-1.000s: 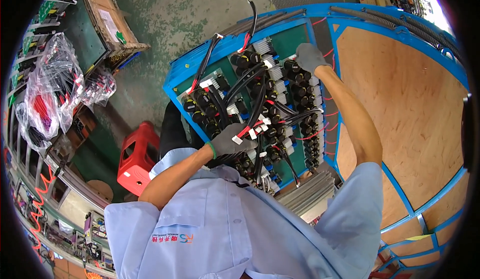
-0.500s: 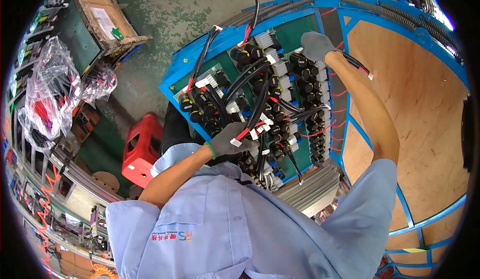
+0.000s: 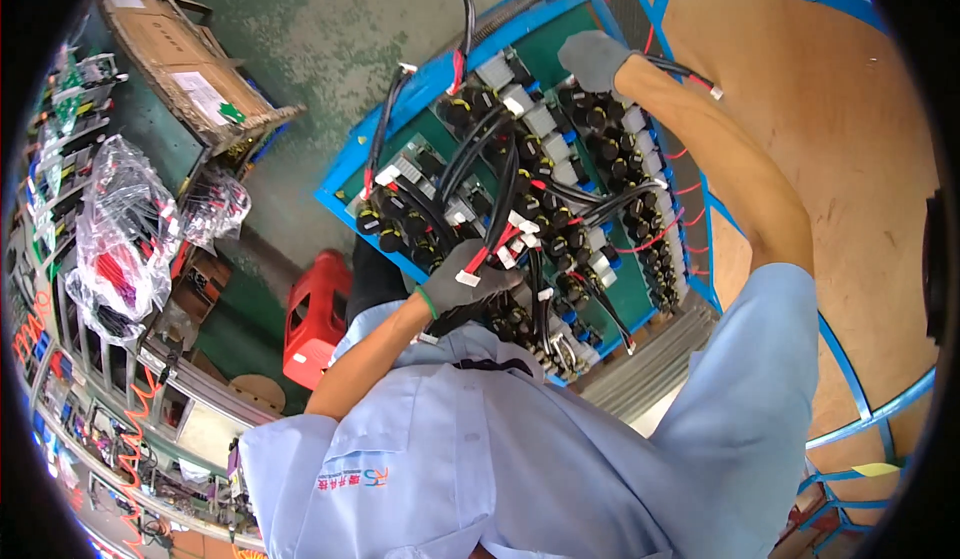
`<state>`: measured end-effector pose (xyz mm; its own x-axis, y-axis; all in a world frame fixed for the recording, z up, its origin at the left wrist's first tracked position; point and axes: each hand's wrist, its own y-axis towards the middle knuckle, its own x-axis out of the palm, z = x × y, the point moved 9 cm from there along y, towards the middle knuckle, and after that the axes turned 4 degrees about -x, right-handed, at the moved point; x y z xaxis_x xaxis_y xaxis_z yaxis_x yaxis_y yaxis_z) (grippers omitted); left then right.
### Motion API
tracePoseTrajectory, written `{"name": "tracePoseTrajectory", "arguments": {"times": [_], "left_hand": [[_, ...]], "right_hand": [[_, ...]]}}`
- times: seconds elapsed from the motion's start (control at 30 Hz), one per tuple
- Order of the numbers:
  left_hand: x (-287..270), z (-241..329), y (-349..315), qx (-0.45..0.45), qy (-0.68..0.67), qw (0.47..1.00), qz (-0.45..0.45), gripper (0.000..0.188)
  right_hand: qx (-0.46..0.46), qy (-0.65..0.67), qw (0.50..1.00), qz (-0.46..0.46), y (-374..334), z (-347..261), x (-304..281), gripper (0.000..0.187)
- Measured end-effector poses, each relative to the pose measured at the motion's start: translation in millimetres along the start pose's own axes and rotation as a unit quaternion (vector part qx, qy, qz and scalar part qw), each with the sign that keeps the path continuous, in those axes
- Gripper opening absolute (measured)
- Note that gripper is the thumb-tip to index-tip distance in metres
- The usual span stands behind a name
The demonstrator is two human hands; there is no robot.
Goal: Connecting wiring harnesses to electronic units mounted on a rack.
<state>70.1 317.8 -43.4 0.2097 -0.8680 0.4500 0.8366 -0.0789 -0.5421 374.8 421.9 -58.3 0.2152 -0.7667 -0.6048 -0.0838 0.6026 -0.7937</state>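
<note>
Rows of circuit boards with black capacitors (image 3: pixel 385 221) and pale heat sinks (image 3: pixel 540 122) stand on a green surface (image 3: pixel 628 294) in a blue frame. My left hand (image 3: pixel 468 284), in a grey glove, is closed around black cables (image 3: pixel 505 194) at the near side; their red wire ends and white connectors (image 3: pixel 467 278) stick out over the glove. My right hand (image 3: pixel 593 62), also gloved, is closed at the far right corner of the boards. A black cable with a white-tipped end (image 3: pixel 690 77) comes out behind its wrist; the fingertips are hidden.
Wooden panels (image 3: pixel 790 89) in blue framing lie to the right. A red plastic stool (image 3: pixel 318 309) stands left of my body. Farther left are a cardboard box (image 3: pixel 175 44), clear-bagged parts (image 3: pixel 125 239) and racks. More loose cables (image 3: pixel 388 124) rise from the boards.
The view has shifted, so the stool and bagged parts sit farther right in the picture. Both hands keep their cables; my right hand appears slightly farther left and up.
</note>
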Motion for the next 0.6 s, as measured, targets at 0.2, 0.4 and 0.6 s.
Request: {"name": "tracePoseTrajectory", "arguments": {"times": [0.2,0.4,0.6], "left_hand": [[0.6,13.5,-9.9,0.003,-0.023,0.999,-0.032,0.02],[3.4,5.0,-6.8,0.007,-0.019,0.999,-0.026,0.034],[5.0,17.8,-5.0,0.057,-0.005,0.998,0.011,0.041]], "right_hand": [[0.017,-0.085,0.994,0.066,-4.2,-3.4,-1.9,0.01],[0.059,-0.211,0.945,0.244,1.7,1.5,-50.4,0.009],[0.121,-0.159,0.881,0.43,-29.2,-7.9,-79.1,0.008]]}}
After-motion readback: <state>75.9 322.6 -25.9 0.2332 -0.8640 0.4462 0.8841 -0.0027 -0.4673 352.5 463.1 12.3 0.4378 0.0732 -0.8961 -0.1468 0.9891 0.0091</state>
